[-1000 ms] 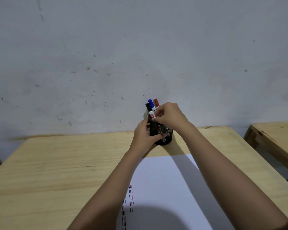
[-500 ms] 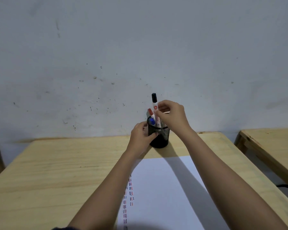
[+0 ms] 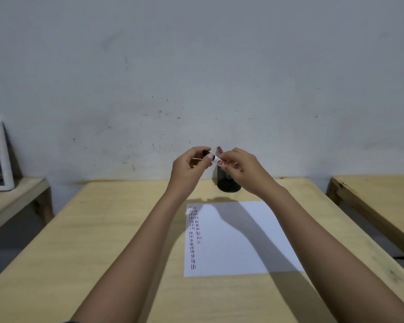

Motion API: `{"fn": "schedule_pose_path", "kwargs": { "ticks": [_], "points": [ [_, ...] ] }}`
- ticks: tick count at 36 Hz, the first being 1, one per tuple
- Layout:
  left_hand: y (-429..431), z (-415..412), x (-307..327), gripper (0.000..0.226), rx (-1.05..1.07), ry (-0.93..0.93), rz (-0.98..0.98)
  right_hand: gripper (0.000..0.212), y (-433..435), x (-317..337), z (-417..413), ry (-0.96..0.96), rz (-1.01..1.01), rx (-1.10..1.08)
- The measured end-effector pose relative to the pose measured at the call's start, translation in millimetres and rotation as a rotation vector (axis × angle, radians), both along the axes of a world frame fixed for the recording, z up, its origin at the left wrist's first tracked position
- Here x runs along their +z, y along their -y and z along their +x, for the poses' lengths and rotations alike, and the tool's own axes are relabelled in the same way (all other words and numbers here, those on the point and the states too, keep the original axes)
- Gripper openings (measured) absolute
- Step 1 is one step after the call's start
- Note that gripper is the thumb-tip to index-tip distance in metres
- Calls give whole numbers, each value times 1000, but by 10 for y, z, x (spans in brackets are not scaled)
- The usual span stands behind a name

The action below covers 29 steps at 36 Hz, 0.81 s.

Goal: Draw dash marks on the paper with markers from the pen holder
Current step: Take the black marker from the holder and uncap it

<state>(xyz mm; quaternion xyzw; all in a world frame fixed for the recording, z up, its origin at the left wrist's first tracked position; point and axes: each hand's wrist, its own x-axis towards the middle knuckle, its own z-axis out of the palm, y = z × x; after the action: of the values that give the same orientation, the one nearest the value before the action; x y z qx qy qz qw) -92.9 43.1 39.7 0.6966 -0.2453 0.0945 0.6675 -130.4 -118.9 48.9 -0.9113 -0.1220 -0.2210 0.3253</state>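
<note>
The black marker (image 3: 212, 157) has left the holder (image 3: 228, 183), both hands gripping.

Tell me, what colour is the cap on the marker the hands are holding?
Black, on the marker in the head view.

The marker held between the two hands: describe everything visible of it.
The marker has a white barrel with a small red label and a black cap. It lies roughly level in the air above the wooden table, in front of the pen holder. The left hand pinches the capped end, the right hand the barrel. Fingers hide most of it; the cap looks still on.
</note>
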Motion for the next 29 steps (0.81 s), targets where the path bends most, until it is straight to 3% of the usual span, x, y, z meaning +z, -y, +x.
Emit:
{"fn": "schedule_pose_path", "kwargs": {
  "ticks": [5, 10, 16, 23, 26, 29],
  "points": [
    [-150, -158, -132, 11, 11, -46, 0, 18, -75, -76, -213, -20, -15, 72],
    [-291, -279, -208, 13, -25, -141, -148, 13, -17, -209, -343, -101, 183, 83],
    [-441, -373, -360, 8, -81, -273, -290, 5, -20, -383, -473, -175, 649, 100],
    [-402, -494, -565, 9, -46, -268, -208, 6, -356, -674, -555, -265, 1570, 135],
    [-355, -541, -623, 13, -18, -253, -138, 6, -518, -780, -563, -291, 1711, 170],
    [-371, -541, -675, 17, 15, -249, -69, 9, -579, -844, -557, -298, 1684, 153]
  ]
}}
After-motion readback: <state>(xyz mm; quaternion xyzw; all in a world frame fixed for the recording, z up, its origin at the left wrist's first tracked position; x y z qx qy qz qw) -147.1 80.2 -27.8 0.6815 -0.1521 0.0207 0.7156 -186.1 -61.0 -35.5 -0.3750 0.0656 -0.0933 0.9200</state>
